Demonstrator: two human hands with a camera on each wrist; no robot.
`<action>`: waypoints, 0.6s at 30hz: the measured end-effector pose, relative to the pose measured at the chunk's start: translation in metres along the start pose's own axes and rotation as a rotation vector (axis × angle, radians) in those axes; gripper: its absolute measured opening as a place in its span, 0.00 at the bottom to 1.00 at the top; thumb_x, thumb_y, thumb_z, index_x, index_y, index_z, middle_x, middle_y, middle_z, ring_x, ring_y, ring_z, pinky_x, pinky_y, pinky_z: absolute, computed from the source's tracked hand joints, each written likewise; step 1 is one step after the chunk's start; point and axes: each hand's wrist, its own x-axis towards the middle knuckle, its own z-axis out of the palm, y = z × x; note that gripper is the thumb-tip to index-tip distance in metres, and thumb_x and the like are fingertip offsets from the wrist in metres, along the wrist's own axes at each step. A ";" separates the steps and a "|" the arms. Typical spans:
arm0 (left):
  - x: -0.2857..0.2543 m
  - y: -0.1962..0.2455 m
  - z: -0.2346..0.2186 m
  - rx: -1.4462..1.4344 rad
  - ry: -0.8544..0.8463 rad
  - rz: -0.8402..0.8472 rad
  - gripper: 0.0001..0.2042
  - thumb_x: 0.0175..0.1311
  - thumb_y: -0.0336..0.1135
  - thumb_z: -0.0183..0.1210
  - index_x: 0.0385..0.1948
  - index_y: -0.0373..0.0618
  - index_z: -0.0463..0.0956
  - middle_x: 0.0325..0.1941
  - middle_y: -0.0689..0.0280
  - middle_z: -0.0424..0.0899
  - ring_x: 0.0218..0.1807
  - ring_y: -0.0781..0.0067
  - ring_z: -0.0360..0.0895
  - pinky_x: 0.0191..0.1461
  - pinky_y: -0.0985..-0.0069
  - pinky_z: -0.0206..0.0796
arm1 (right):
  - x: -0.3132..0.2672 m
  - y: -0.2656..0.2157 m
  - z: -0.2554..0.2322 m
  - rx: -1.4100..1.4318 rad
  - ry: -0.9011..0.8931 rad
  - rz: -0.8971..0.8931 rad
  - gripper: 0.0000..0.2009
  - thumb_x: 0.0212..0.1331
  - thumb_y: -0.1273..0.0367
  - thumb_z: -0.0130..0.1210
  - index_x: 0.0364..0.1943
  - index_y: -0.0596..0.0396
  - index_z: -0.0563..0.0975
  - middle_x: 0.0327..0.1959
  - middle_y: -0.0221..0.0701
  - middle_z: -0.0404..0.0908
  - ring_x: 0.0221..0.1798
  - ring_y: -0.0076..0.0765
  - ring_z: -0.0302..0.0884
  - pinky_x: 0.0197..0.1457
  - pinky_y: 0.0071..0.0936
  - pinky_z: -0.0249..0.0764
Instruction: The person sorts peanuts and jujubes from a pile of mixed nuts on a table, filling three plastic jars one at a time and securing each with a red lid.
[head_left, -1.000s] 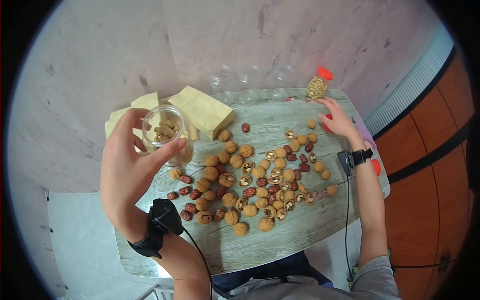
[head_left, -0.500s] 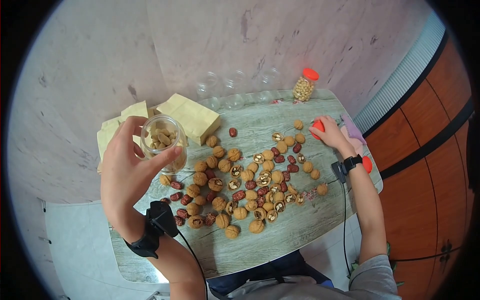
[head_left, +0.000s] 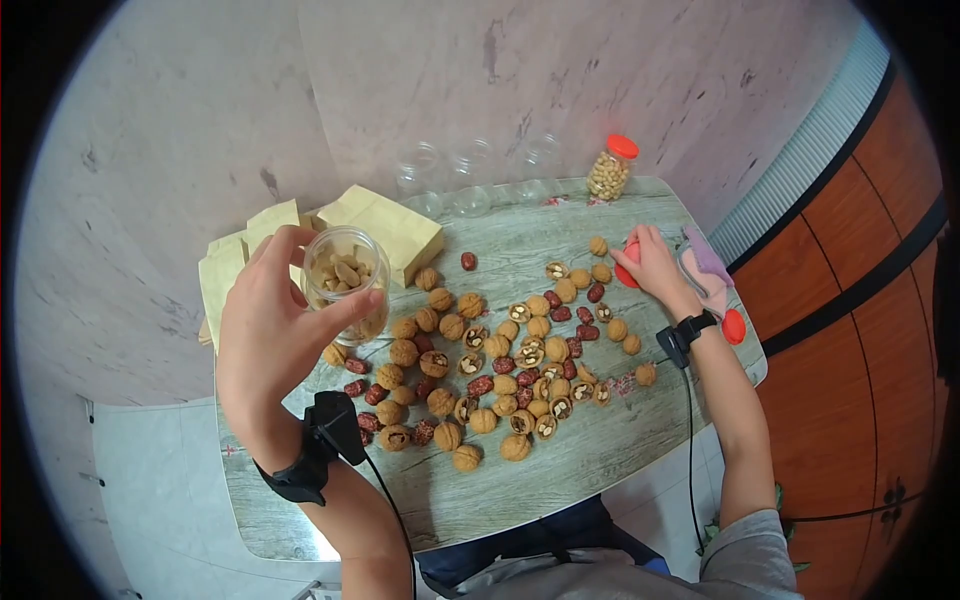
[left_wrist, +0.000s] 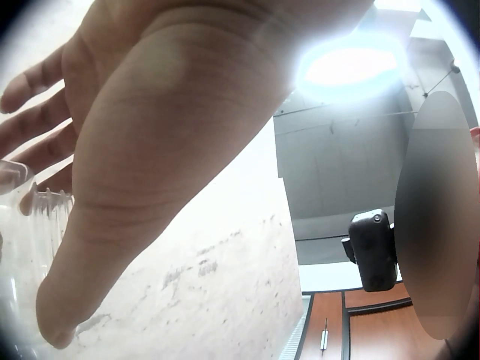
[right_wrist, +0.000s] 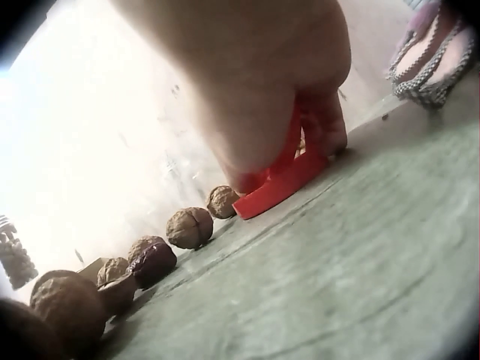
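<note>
My left hand [head_left: 275, 335] grips an uncapped clear plastic jar [head_left: 372, 325] near its rim, above the left side of the table. Light-brown nuts, long like peanuts, partly fill the jar. In the left wrist view only a slice of the jar [left_wrist: 15, 247] shows beyond the thumb. At the table's right side my right hand [head_left: 658, 270] pinches a red lid [head_left: 627, 270] between thumb and fingers. The right wrist view has this red lid [right_wrist: 281, 191] tilted, its lower edge close over the tabletop.
Walnuts [head_left: 515, 447], some cracked, and red dates [head_left: 480, 385] lie scattered mid-table. Clear jars [head_left: 470, 180] and a red-capped jar of nuts [head_left: 608, 175] line the back. Yellow paper bags [head_left: 385, 230] stand back left; another red lid [head_left: 734, 326] and a pink-purple pouch [head_left: 706, 275] lie far right.
My right hand has come down from near the red-capped jar to the red lid and taken hold of it. The left hand keeps the jar aloft, with the jar shifted slightly.
</note>
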 end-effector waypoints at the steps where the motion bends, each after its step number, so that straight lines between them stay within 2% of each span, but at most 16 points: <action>1: 0.000 0.001 0.000 0.001 0.000 0.000 0.33 0.45 0.50 0.80 0.51 0.38 0.80 0.43 0.60 0.86 0.31 0.70 0.78 0.36 0.70 0.73 | 0.002 0.003 0.001 0.001 0.000 0.000 0.21 0.65 0.56 0.65 0.46 0.58 0.70 0.46 0.49 0.76 0.51 0.64 0.77 0.54 0.52 0.75; 4: 0.000 0.003 -0.001 0.014 -0.019 -0.017 0.33 0.45 0.50 0.81 0.50 0.38 0.80 0.43 0.59 0.86 0.30 0.69 0.78 0.36 0.70 0.73 | 0.012 0.019 0.003 -0.044 0.029 0.018 0.23 0.66 0.56 0.65 0.46 0.59 0.69 0.47 0.51 0.75 0.52 0.64 0.77 0.54 0.52 0.75; 6: 0.000 0.000 0.000 0.013 -0.011 0.001 0.33 0.45 0.50 0.81 0.50 0.38 0.80 0.43 0.59 0.86 0.30 0.68 0.78 0.36 0.69 0.73 | 0.020 0.034 0.006 -0.095 0.098 -0.032 0.21 0.64 0.58 0.65 0.45 0.60 0.70 0.44 0.51 0.75 0.52 0.64 0.77 0.53 0.51 0.75; 10: -0.002 0.003 -0.004 0.007 -0.007 -0.007 0.33 0.45 0.50 0.81 0.50 0.38 0.80 0.44 0.59 0.86 0.31 0.68 0.78 0.36 0.69 0.73 | 0.023 0.004 -0.020 -0.071 0.201 0.043 0.15 0.62 0.64 0.65 0.42 0.58 0.73 0.40 0.48 0.79 0.48 0.60 0.78 0.51 0.47 0.76; 12: -0.001 0.004 -0.006 -0.010 -0.019 -0.032 0.33 0.44 0.50 0.81 0.49 0.38 0.80 0.44 0.59 0.86 0.31 0.68 0.79 0.36 0.69 0.73 | 0.011 -0.022 -0.033 0.171 0.016 0.020 0.09 0.59 0.66 0.63 0.37 0.55 0.76 0.35 0.43 0.83 0.42 0.51 0.82 0.48 0.41 0.78; 14: 0.001 0.002 -0.006 0.007 -0.042 -0.041 0.34 0.45 0.50 0.80 0.52 0.39 0.80 0.45 0.60 0.85 0.34 0.70 0.79 0.38 0.71 0.73 | -0.013 -0.084 -0.066 0.397 -0.441 0.079 0.09 0.57 0.64 0.63 0.34 0.54 0.77 0.32 0.37 0.86 0.37 0.43 0.84 0.45 0.36 0.79; 16: 0.001 0.000 -0.003 0.021 -0.065 -0.047 0.34 0.46 0.50 0.80 0.54 0.39 0.80 0.46 0.61 0.85 0.36 0.71 0.78 0.39 0.72 0.73 | -0.037 -0.141 -0.093 0.419 -0.862 0.167 0.10 0.56 0.66 0.62 0.37 0.56 0.78 0.30 0.31 0.83 0.37 0.36 0.85 0.42 0.32 0.79; 18: 0.001 -0.004 0.000 0.003 -0.013 0.016 0.33 0.44 0.51 0.81 0.49 0.38 0.80 0.44 0.59 0.86 0.31 0.69 0.79 0.36 0.70 0.74 | -0.063 -0.143 -0.075 0.423 -0.975 -0.361 0.13 0.53 0.63 0.64 0.40 0.53 0.81 0.33 0.33 0.87 0.37 0.39 0.86 0.43 0.34 0.79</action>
